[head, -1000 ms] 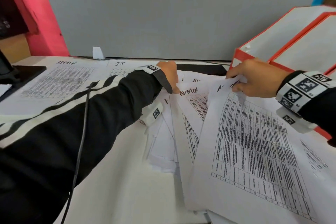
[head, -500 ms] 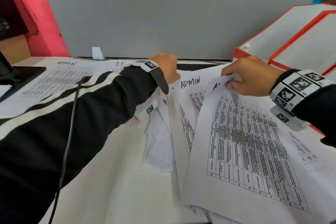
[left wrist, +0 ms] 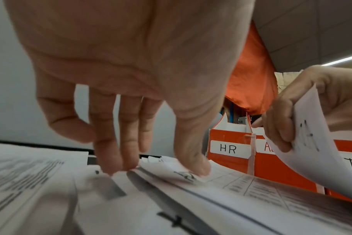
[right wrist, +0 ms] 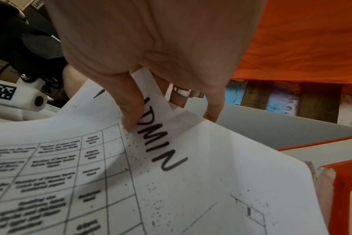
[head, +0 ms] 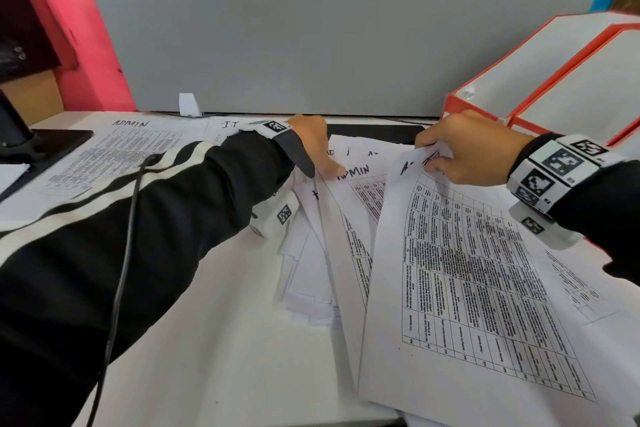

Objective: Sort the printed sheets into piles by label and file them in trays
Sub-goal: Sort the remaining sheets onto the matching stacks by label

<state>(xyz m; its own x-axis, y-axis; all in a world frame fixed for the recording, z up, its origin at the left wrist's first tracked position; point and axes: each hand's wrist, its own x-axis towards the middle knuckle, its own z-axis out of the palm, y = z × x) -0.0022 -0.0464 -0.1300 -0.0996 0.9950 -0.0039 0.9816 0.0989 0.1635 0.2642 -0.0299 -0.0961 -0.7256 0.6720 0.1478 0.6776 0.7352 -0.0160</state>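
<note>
Right up front on the white desk [head: 221, 357], the nearest thing is a big printed sheet [head: 485, 305] with a table grid on it, its near edge lying over the loose heap [head: 311, 281] of sheets fanned out to its left. The right hand [head: 474, 152] has the far corner of that sheet pinched between thumb and fingers, corner curled up off the pile; the wrist view shows ADMIN handwritten there [right wrist: 163, 143]. Next to it, another sheet marked ADMIN [head: 356, 184] sits in the heap, and the left hand [head: 311, 146] is on it with fingers straight, tips [left wrist: 110, 168] pressing down on the paper (not gripping anything). Can't count the heap, too many overlapping edges.

The bare stretch of desk is the near-left part, under the left sleeve [head: 138, 236].

Further back on the left are two sorted sheets lying flat: one headed ADMIN [head: 114, 156], one headed I.T [head: 230, 125], side by side. Far right, two orange trays [head: 540, 80] show from the head camera; the left wrist view shows the fronts labelled HR [left wrist: 228, 149] and a partly hidden one beginning with A. A grey divider panel [head: 329, 42] closes off the back edge.
</note>
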